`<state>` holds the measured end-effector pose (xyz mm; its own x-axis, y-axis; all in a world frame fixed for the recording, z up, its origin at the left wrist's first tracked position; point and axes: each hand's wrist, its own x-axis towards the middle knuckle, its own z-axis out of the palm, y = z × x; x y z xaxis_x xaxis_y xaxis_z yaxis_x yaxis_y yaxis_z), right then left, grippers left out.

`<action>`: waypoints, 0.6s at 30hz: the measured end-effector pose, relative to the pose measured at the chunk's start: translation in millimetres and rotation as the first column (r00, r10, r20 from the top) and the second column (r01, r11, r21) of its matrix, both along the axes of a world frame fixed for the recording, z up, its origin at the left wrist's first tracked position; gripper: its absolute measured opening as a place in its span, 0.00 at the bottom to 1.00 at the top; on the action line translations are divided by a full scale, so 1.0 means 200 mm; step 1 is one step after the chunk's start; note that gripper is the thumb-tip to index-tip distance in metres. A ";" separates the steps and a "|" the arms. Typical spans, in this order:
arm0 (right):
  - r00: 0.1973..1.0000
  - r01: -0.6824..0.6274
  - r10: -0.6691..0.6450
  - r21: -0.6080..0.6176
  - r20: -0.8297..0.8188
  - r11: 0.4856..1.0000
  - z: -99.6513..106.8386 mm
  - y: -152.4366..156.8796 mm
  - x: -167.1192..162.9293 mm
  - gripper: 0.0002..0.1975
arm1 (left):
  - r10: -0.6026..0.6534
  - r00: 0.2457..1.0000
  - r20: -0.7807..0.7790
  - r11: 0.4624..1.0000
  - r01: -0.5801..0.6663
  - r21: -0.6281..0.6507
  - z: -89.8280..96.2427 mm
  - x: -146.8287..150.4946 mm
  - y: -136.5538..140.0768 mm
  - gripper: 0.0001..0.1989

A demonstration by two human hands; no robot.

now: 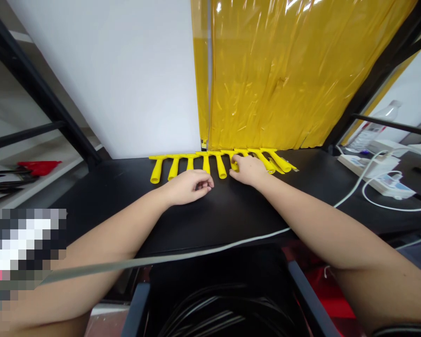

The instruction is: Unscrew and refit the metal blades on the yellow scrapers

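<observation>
While the left hand (pixel 189 187) hangs half-curled and empty, the right hand (pixel 250 170) touches a yellow T-shaped handle (pixel 235 165) mid-frame, pinch unclear; probably light, stiff plastic, best held by its tubular stem.

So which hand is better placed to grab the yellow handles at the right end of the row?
Probably the right hand: it is nearer those yellow handles, and reaches up to another one in the row. The left hand is loosely curled over the black table, farther left.
</observation>
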<state>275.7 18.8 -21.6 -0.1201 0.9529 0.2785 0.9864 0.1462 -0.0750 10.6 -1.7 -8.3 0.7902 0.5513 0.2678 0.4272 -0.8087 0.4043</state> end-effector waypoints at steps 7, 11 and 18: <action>0.982 0.027 0.021 0.249 -0.190 0.968 0.10 -0.04 0.07 0.13 | 0.007 1.000 0.018 1.000 -0.007 0.008 0.00 0.00 0.00 0.06; 0.972 -0.027 0.120 0.408 -0.204 0.912 0.14 -0.09 0.09 0.10 | 0.033 0.995 0.098 0.998 -0.028 -0.060 0.00 0.02 -0.01 0.06; 0.836 -0.454 0.544 0.653 0.076 0.606 0.12 -0.18 0.05 0.11 | 0.296 0.885 0.359 0.839 -0.061 -0.541 -0.04 0.06 0.01 0.21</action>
<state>286.1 -17.1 2.0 -0.4469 0.3511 0.8228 0.7347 0.6688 0.1136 22.4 0.1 -16.5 0.5427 0.8185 0.1887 0.2410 -0.3669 0.8985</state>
